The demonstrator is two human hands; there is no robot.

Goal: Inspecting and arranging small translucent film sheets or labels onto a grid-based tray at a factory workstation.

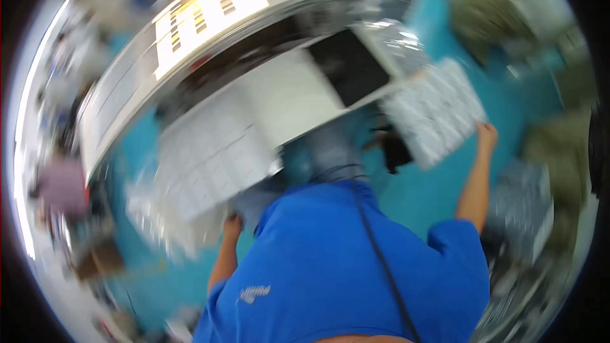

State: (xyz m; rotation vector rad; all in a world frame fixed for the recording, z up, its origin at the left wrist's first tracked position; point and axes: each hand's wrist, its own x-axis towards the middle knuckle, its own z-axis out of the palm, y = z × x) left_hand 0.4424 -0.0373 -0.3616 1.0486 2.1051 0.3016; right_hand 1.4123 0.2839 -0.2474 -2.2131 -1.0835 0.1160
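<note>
At the right, my right hand (486, 132) is closed on the near corner of a flat, square, grey-white sheet (435, 114) with a mottled surface. The sheet sticks out past the right end of the white table; blur hides whether it is wrapped. My left hand (233, 221) hangs low by my left side, close to the edge of a pale gridded panel stack (216, 155). Motion smears its fingers, and I cannot make out whether it holds anything.
A black square mat (348, 67) lies on the white table (292, 95). Clear plastic bagging (168, 216) hangs beside the gridded panels. Beyond runs a bench with a lit panel (210, 16). Olive bundles (489, 9) and a grey wrapped stack (521, 200) stand right. Another person (62, 184) is far left.
</note>
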